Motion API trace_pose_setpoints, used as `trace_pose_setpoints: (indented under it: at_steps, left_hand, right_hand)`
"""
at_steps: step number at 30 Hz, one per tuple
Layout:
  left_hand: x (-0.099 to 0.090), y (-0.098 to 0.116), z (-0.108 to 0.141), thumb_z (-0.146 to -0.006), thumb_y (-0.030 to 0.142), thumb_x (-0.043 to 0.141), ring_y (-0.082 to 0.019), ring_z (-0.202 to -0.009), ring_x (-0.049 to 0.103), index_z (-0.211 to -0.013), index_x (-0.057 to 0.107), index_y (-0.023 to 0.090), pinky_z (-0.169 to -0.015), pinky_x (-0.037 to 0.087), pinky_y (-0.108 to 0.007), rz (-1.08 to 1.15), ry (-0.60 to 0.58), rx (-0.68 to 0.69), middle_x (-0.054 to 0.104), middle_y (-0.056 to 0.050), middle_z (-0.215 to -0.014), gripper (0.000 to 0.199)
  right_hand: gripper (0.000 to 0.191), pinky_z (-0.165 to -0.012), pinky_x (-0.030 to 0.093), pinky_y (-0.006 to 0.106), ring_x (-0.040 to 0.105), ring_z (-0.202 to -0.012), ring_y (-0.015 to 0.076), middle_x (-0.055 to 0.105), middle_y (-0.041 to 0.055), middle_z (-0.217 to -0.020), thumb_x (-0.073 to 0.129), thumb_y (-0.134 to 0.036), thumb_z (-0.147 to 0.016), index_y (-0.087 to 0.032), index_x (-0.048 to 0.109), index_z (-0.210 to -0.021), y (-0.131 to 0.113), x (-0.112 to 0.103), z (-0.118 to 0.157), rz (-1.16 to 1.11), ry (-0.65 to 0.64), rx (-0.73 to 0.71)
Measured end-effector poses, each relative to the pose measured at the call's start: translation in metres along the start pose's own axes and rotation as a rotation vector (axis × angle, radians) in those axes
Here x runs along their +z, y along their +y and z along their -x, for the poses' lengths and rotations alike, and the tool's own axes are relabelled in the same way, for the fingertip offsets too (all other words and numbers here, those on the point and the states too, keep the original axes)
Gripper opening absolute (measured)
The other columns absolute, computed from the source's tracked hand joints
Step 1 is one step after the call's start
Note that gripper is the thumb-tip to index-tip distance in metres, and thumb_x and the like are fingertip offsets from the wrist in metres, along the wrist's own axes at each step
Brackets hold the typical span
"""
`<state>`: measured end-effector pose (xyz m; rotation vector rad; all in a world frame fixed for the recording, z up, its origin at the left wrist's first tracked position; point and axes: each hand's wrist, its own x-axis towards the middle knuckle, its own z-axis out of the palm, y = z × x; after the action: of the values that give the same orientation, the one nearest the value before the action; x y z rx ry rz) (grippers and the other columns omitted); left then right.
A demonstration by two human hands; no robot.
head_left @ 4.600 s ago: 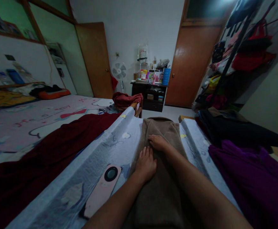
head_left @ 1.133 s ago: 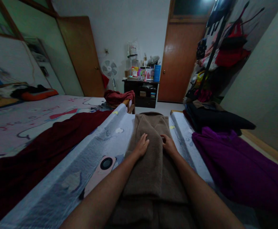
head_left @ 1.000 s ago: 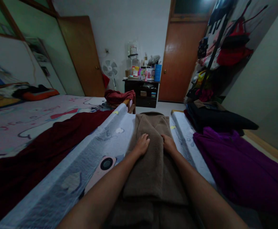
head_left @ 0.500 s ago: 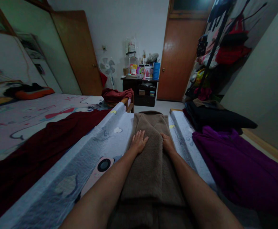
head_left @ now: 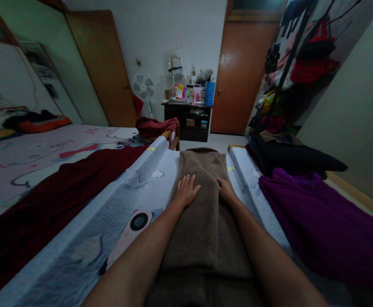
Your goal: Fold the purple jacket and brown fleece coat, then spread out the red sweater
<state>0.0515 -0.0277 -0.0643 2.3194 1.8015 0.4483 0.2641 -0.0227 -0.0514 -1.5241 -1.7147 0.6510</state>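
Note:
A brown fleecy garment (head_left: 199, 226) lies in front of me on the bed, folded lengthwise, with one layer crossing over its upper part. My left hand (head_left: 186, 190) rests flat on its left side, palm down and fingers stretched out. At the right side of the fold, my right hand (head_left: 226, 189) has its fingers curled at the edge of the cloth, closed on it. The fingertips of that hand are partly hidden by the fold. A pink phone (head_left: 131, 232) with a round dark camera ring lies left of my left forearm, which covers part of it.
Dark red cloth (head_left: 87, 183) spreads along the left. A purple garment (head_left: 314, 221) lies at the right, below a pile of dark folded clothes (head_left: 288, 151). Reddish cloth (head_left: 156, 128) hangs over the bed's wooden end. Beyond stand a fan (head_left: 144, 89) and a dark cabinet (head_left: 186, 123).
Both hands stay in nearly the same places on the brown garment. The view has shifted very slightly.

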Motion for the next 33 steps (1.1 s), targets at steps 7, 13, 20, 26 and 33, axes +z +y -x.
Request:
trace_pose_setpoints:
  at_steps: [7, 13, 20, 26, 33]
  left_hand:
    - [-0.003, 0.003, 0.006, -0.1, 0.043, 0.025, -0.024, -0.147, 0.022, -0.151, 0.03, 0.018, -0.119, 0.017, -0.047, 0.001, 0.07, 0.045, 0.03, -0.011, -0.158, 0.056]
    - [-0.005, 0.001, 0.005, -0.097, 0.028, 0.027, -0.02, -0.147, 0.022, -0.149, 0.032, 0.014, -0.12, 0.017, -0.042, 0.032, 0.079, 0.069, 0.032, -0.01, -0.157, 0.054]
    - [-0.006, 0.002, 0.004, -0.096, 0.027, 0.03, -0.022, -0.146, 0.023, -0.148, 0.035, 0.015, -0.119, 0.02, -0.042, 0.044, 0.061, 0.046, 0.033, -0.01, -0.156, 0.053]
    - [-0.006, 0.003, 0.004, -0.096, 0.029, 0.03, -0.023, -0.146, 0.024, -0.148, 0.034, 0.013, -0.119, 0.019, -0.043, 0.022, 0.048, 0.045, 0.033, -0.011, -0.156, 0.055]
    - [-0.001, 0.001, 0.001, -0.096, 0.03, 0.031, -0.024, -0.145, 0.027, -0.149, 0.033, 0.017, -0.118, 0.021, -0.045, 0.012, 0.04, 0.047, 0.034, -0.01, -0.155, 0.055]
  right_hand:
    - [0.052, -0.106, 0.038, 0.037, 0.052, -0.123, 0.0224, 0.062, 0.0097, -0.128, 0.042, -0.01, -0.079, -0.016, 0.06, -0.127, -0.033, 0.004, -0.024, 0.183, 0.123, -0.071]
    - [0.054, -0.116, 0.019, 0.048, 0.022, -0.145, 0.0247, 0.033, 0.0091, -0.156, 0.038, -0.026, -0.094, -0.016, 0.039, -0.147, -0.055, 0.047, -0.004, 0.536, -0.064, -0.187]
    - [0.054, -0.116, 0.017, 0.045, 0.019, -0.146, 0.0228, 0.029, 0.0057, -0.158, 0.037, -0.036, -0.097, -0.018, 0.037, -0.148, -0.042, 0.052, 0.003, 0.585, -0.087, -0.158]
    - [0.056, -0.116, 0.017, 0.044, 0.017, -0.147, 0.0233, 0.025, 0.0075, -0.159, 0.037, -0.037, -0.097, -0.017, 0.035, -0.149, -0.041, 0.054, 0.002, 0.591, -0.099, -0.152]
    - [0.056, -0.116, 0.017, 0.045, 0.018, -0.147, 0.0234, 0.025, 0.0068, -0.159, 0.038, -0.037, -0.096, -0.019, 0.035, -0.15, -0.038, 0.056, 0.003, 0.593, -0.096, -0.15]
